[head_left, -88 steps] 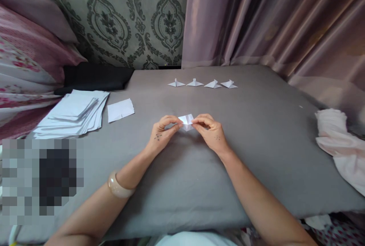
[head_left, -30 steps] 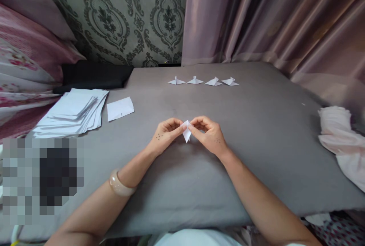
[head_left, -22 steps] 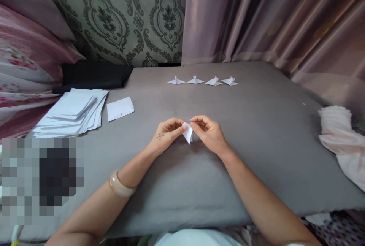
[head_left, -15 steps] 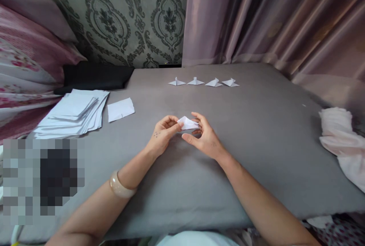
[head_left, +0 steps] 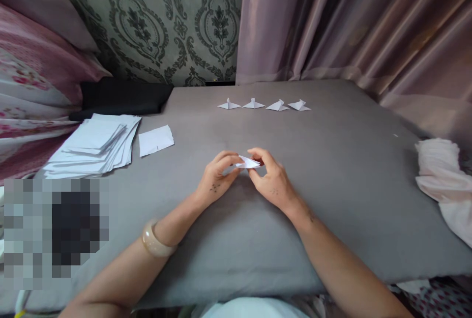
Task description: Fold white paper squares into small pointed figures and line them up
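Observation:
Between my hands, just above the grey cloth, is a small piece of folded white paper [head_left: 248, 162]. My left hand [head_left: 219, 173] pinches its left end between thumb and fingers. On the other side, my right hand [head_left: 271, 175] closes its thumb and fingers on the right end. The fingertips cover both ends, so the full shape of the folds is partly hidden. Farther back stand several folded white paper birds [head_left: 253, 104] in a row.
A grey cloth [head_left: 332, 185] covers the table. To the left are a stack of white paper sheets [head_left: 92, 146], a single paper piece [head_left: 156, 141] and a black cloth [head_left: 125, 97]. Pale bunched fabric [head_left: 438, 170] lies at the right edge. Curtains [head_left: 332, 18] hang behind.
My right hand has gone from loosely spread fingers to a pinch on the paper's right end. The folded paper has turned and looks flatter, and my left hand has shifted slightly right.

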Demonstrator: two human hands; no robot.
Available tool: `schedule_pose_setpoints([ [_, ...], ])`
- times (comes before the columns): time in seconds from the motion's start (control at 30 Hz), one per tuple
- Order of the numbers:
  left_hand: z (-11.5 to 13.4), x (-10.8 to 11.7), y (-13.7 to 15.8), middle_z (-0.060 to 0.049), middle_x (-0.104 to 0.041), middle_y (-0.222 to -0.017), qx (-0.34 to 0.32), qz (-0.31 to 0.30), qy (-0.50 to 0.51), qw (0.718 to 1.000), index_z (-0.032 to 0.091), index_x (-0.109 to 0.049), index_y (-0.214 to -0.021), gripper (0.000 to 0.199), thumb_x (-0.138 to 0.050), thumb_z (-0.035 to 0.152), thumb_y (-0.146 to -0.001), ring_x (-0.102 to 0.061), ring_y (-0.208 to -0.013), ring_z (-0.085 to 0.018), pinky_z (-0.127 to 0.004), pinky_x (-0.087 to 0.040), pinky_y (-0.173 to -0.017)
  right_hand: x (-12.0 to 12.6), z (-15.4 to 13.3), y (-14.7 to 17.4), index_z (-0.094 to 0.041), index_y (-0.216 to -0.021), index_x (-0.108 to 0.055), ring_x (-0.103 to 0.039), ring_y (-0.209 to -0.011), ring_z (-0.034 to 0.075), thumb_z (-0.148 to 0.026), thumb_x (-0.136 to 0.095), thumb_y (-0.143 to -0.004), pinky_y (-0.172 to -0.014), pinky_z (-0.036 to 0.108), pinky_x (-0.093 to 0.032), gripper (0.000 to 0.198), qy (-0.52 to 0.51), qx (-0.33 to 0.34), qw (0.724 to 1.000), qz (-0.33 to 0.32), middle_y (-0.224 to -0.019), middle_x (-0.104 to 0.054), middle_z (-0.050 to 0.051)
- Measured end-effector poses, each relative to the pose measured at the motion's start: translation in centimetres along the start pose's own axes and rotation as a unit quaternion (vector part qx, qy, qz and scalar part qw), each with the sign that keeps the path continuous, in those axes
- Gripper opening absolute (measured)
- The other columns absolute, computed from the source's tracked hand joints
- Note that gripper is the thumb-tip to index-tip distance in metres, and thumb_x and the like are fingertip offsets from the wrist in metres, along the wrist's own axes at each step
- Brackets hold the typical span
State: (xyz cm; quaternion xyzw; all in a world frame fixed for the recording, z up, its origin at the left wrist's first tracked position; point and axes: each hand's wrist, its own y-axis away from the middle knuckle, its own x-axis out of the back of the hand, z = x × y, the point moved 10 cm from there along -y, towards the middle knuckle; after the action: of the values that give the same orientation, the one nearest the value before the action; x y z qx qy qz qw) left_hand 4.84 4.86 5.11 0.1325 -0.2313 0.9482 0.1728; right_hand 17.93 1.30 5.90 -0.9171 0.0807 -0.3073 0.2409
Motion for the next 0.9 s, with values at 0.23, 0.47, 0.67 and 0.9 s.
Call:
schedule_pose_setpoints([
  [0.23,-0.1,0.1,-0.1,-0.006,-0.065,-0.094,-0.016,0.000,-0.033,0.999,0.022,-0.069,-0.091,0.011,-0.060,0.024,-0.086,-0.061,-0.087,-0.016,-0.027,-0.047,-0.080,-0.3,-1.3,-0.2,-0.027,-0.098,-0.061,-0.062,-0.087,0.018,-0.014,-0.049,-0.088,-0.081,0.032,-0.049,0.021,0.055,0.047,0.996,-0.047,-0.095,-0.065,0.004],
  [0.47,-0.4,0.4,0.1,-0.006,-0.068,-0.092,0.010,0.019,-0.029,0.999,0.025,-0.074,-0.088,0.011,-0.064,0.027,-0.083,-0.063,-0.081,-0.016,-0.027,-0.048,-0.077,-0.4,-1.0,0.0,-0.025,-0.096,-0.066,-0.062,-0.088,0.018,-0.023,-0.050,-0.092,-0.081,0.032,-0.050,0.017,0.059,0.051,0.996,-0.046,-0.099,-0.065,0.006],
  [0.67,-1.5,0.8,0.0,-0.005,-0.068,-0.087,0.071,0.054,0.069,0.994,0.023,-0.075,-0.079,0.009,-0.073,0.031,-0.076,-0.062,-0.080,-0.016,-0.027,-0.048,-0.075,0.6,-0.8,-0.4,-0.025,-0.087,-0.064,-0.063,-0.084,0.017,-0.026,-0.054,-0.090,-0.079,0.033,-0.052,0.010,-0.028,0.015,0.999,0.010,-0.091,-0.065,0.005],
  [0.9,-5.5,-0.8,0.9,0.001,-0.067,-0.072,0.265,0.087,0.332,0.901,0.017,-0.070,-0.074,0.017,-0.082,0.025,-0.064,-0.059,-0.066,-0.010,-0.025,-0.048,-0.071,0.6,1.4,0.0,-0.024,-0.111,-0.056,-0.064,-0.083,0.017,-0.034,-0.069,-0.079,-0.075,0.032,-0.055,0.036,-0.165,-0.122,0.977,0.066,-0.103,-0.065,0.006],
])
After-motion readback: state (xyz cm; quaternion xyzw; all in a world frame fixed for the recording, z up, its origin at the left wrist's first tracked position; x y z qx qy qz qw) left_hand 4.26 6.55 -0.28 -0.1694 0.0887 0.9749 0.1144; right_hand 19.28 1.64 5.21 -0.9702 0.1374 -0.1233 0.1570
